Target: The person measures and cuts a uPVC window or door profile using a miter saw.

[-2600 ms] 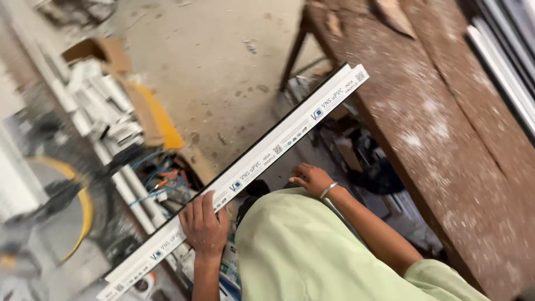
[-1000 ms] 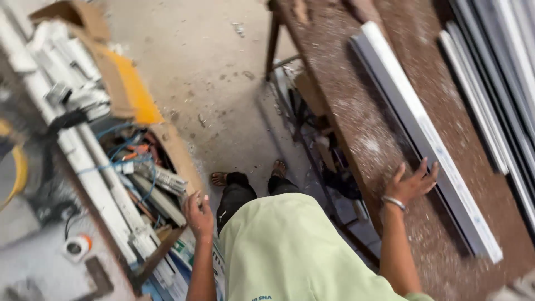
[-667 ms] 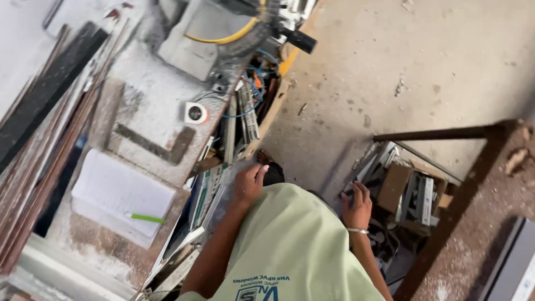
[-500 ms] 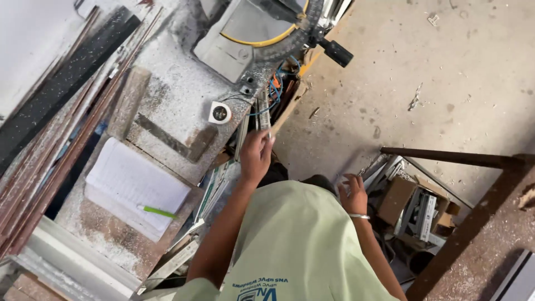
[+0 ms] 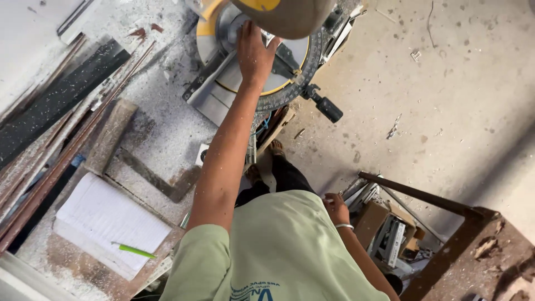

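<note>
My left hand (image 5: 253, 53) lies flat, fingers spread, on the saw (image 5: 262, 61) ahead; right hand (image 5: 336, 206) hangs empty beside my hip.

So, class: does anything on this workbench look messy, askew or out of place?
Pale sawdust lies scattered over the bench around the miter saw, where the left hand rests. An open notebook lies askew near the bench edge with a green pen across it. The right hand hangs at the person's side.
</note>
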